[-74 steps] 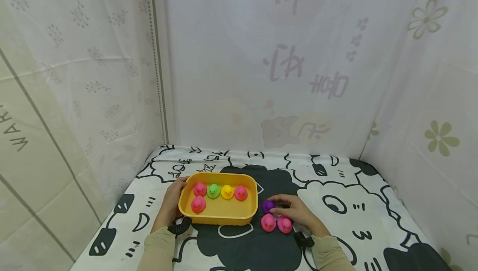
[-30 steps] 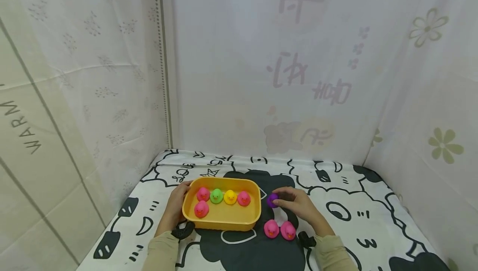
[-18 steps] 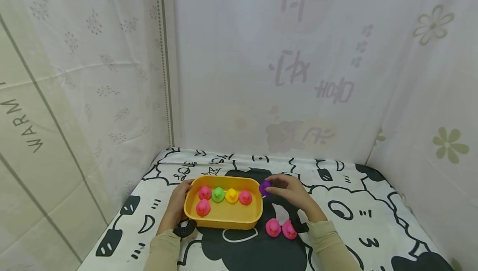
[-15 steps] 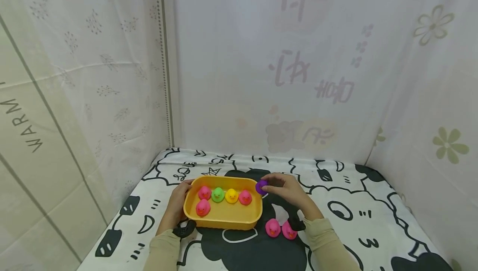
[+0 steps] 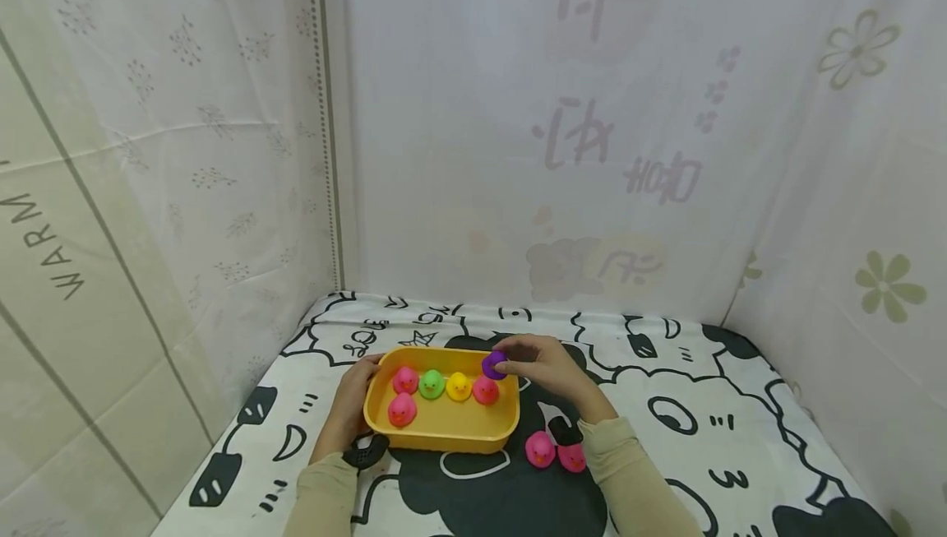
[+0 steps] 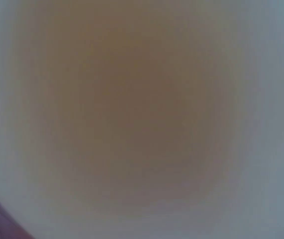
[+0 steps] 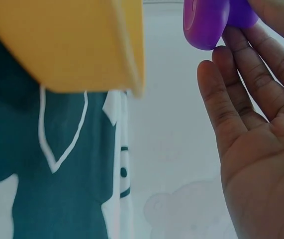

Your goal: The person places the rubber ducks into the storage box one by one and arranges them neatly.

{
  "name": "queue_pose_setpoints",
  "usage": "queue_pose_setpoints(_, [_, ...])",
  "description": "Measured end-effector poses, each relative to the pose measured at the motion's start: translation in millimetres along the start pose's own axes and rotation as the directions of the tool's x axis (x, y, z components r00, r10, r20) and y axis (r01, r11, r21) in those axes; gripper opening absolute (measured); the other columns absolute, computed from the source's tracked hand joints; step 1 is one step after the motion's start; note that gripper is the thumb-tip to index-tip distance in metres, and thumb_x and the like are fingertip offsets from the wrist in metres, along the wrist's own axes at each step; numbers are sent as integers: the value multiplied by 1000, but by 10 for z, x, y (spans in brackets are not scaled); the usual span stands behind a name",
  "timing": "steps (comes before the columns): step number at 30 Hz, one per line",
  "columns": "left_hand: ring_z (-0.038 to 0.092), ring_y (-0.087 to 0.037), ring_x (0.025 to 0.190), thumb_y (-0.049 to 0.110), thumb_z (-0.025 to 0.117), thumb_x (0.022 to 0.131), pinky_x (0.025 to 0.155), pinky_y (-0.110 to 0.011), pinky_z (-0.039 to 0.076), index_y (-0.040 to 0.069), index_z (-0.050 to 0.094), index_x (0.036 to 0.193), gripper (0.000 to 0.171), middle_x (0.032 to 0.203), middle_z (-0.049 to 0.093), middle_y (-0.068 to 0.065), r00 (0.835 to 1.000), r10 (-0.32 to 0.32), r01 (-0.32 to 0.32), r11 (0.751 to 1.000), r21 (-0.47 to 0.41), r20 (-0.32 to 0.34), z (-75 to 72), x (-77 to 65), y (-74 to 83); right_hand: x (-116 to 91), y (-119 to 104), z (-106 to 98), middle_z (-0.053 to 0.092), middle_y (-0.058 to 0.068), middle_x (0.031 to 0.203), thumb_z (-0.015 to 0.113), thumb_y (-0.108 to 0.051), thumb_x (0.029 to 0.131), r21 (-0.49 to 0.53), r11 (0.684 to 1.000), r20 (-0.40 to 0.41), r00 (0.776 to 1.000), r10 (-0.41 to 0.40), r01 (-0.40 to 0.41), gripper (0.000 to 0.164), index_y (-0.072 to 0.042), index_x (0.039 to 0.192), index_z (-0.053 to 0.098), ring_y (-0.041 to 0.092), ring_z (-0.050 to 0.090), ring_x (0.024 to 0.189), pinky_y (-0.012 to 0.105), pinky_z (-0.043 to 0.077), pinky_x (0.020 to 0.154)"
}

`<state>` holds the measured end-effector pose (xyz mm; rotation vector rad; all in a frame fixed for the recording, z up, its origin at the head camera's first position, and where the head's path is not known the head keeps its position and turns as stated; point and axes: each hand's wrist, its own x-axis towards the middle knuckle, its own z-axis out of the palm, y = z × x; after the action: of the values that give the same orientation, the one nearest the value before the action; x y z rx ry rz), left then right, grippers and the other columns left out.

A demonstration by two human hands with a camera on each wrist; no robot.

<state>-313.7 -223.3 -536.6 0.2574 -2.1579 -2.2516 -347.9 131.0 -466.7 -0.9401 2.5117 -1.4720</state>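
Observation:
A yellow plastic tub (image 5: 447, 426) stands on the cloth, its left end held by my left hand (image 5: 351, 402). Inside, a pink, a green (image 5: 431, 385), a yellow (image 5: 459, 387) and another pink rubber duck (image 5: 485, 390) make a back row, with one more pink duck (image 5: 402, 410) in front at the left. My right hand (image 5: 546, 366) pinches a purple rubber duck (image 5: 493, 365) over the tub's back right corner. In the right wrist view the purple duck (image 7: 206, 22) sits between thumb and fingers, beside the tub's wall. The left wrist view is only a blur.
Two pink rubber ducks (image 5: 540, 449) stand on the printed black-and-white cloth (image 5: 510, 496) right of the tub, the right one partly behind my wrist strap (image 5: 565, 432). Pale patterned curtains (image 5: 444, 150) enclose the table at the back and sides.
My right hand has lifted the purple duck from beside the two pink ones and carried it up and left, over the tub's edge. My left hand stays at the tub.

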Motion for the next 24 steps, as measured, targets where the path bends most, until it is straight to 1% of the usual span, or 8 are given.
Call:
queue_pose_setpoints(5, [49, -31, 127, 25, 35, 101, 107, -39, 45, 6, 50, 143, 48, 145, 48, -14, 1000, -8, 8, 1000, 13, -5, -29, -5, -28, 173, -102, 110, 70, -5, 114, 75, -36, 89, -3, 1000, 81, 996, -26, 27, 31, -25, 118, 72, 17, 68, 107, 32, 56, 90])
queue_pose_setpoints(8, [50, -31, 126, 25, 36, 100, 104, -35, 47, 6, 50, 143, 48, 144, 48, -14, 1000, 0, 0, 1000, 12, -5, -40, 2, -37, 299, -173, 209, 71, -7, 109, 75, -34, 90, -17, 999, 128, 991, -40, 42, 26, -26, 114, 73, 14, 69, 101, 29, 56, 89])
queue_pose_setpoints(10, [50, -31, 125, 25, 37, 101, 103, -33, 48, 6, 50, 143, 48, 144, 48, -14, 1000, 4, -4, 1000, 13, -4, -46, 2, -42, 384, -215, 291, 72, -7, 105, 75, -31, 90, -13, 999, 167, 985, -43, 46, 24, -24, 113, 74, 13, 69, 96, 28, 56, 87])
queue_pose_setpoints(14, [50, -32, 125, 25, 36, 101, 102, -33, 49, 6, 50, 142, 48, 144, 48, -15, 1000, -1, 1, 1000, 10, -6, -47, -4, -51, 515, -294, 457, 72, -8, 103, 77, -30, 89, -27, 999, 264, 964, -18, 26, 26, -22, 113, 75, 12, 69, 94, 27, 57, 83])
queue_pose_setpoints(16, [50, -32, 126, 24, 35, 101, 102, -34, 49, 6, 50, 143, 48, 144, 48, -15, 1000, 4, -4, 1000, 6, -2, -39, -3, -55, 553, -322, 532, 71, -10, 102, 78, -32, 88, -57, 998, 304, 953, 6, 12, 27, -23, 113, 75, 11, 67, 94, 26, 57, 81])
queue_pose_setpoints(19, [50, -31, 126, 24, 36, 101, 102, -34, 49, 6, 51, 142, 47, 143, 49, -15, 1000, 7, -7, 1000, -15, -5, -21, 13, -56, 588, -330, 623, 70, -12, 101, 78, -33, 87, -99, 995, 349, 937, 28, 7, 25, -25, 110, 75, 10, 65, 96, 25, 56, 81])
queue_pose_setpoints(24, [51, -30, 125, 25, 36, 101, 103, -35, 48, 7, 51, 142, 47, 143, 49, -13, 1000, 5, -5, 1000, -6, -7, 0, 24, -26, 598, -314, 720, 69, -13, 102, 78, -27, 87, -116, 993, 429, 902, 54, -4, 24, -22, 110, 76, 10, 64, 98, 23, 55, 83])
